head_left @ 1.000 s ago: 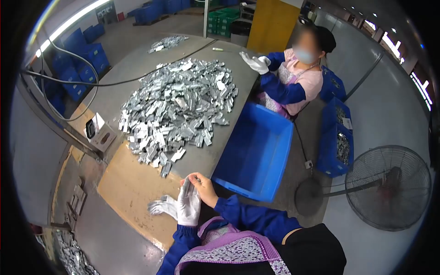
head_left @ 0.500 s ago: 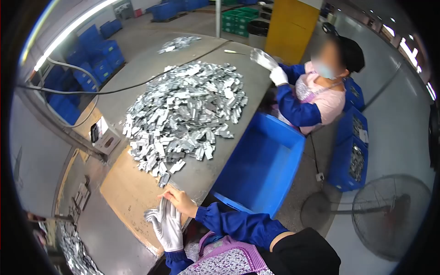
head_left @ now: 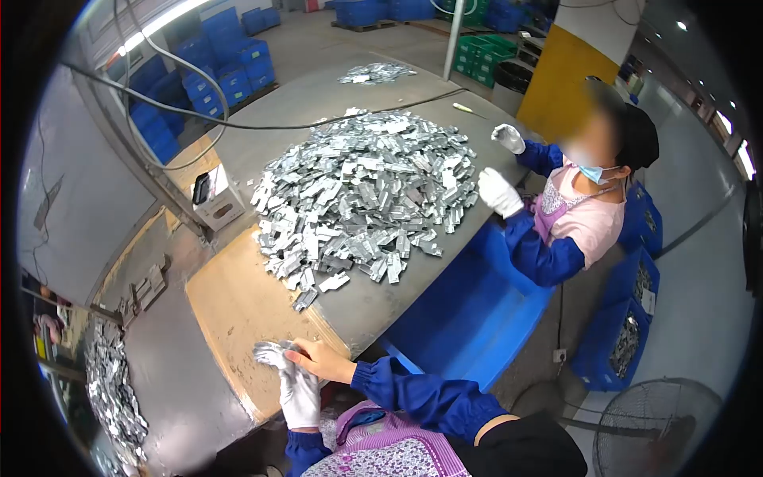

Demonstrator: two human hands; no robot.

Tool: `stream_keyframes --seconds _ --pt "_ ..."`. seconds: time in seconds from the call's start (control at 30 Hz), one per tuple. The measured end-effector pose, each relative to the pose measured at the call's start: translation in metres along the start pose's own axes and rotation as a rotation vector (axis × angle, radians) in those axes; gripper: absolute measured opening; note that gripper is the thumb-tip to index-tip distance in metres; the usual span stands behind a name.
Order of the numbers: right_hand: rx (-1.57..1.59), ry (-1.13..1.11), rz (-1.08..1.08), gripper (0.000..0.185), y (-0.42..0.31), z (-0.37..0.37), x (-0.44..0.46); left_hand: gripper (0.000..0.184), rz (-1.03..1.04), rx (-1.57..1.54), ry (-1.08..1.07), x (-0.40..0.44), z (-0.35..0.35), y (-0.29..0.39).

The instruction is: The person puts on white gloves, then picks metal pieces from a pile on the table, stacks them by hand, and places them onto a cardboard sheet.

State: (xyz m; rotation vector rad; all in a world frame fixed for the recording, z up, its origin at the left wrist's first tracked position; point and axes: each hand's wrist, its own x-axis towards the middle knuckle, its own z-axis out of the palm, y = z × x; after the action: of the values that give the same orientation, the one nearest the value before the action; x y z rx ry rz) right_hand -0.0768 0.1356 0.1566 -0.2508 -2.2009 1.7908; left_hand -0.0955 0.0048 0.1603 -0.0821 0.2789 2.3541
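Note:
My left hand (head_left: 300,397) wears a whitish glove (head_left: 297,407) and is raised over the tan board at the bench's near edge. Its gloved fingers stretch out toward the left, partly hidden behind my other hand. My right hand (head_left: 322,362) is bare and reaches across from the right, thumb and fingers closed on the finger part of that glove. Just beyond both hands, a large heap of small silvery metal pieces (head_left: 369,191) covers the bench, with a few loose pieces at its near edge.
A co-worker in white gloves (head_left: 501,193) stands at the bench's right side. A blue crate (head_left: 469,318) sits beside the bench, and a pedestal fan (head_left: 656,429) stands at lower right. A cable (head_left: 270,127) crosses above the bench; a small white box (head_left: 218,203) is at left.
My view has shifted, so the bench appears farther right. My gloved left fingers have tipped from upright to leftward, while my right hand stays at them. The co-worker's hands have moved apart.

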Motion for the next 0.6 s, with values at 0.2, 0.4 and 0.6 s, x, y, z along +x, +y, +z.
stream_keyframes --seconds 0.2,0.4,0.6 --pt "-0.294 0.146 -0.212 0.032 0.004 0.003 -0.009 0.044 -0.013 -0.031 0.094 0.007 -0.010 0.003" --pt "-0.131 0.266 -0.120 0.025 0.033 -0.005 0.008 0.049 -0.207 -1.103 0.231 -0.005 0.026 -0.001" --pt "-0.162 0.173 -0.143 0.026 0.011 -0.002 0.017 0.056 -0.072 0.141 -0.018 -0.039 0.024 0.003"
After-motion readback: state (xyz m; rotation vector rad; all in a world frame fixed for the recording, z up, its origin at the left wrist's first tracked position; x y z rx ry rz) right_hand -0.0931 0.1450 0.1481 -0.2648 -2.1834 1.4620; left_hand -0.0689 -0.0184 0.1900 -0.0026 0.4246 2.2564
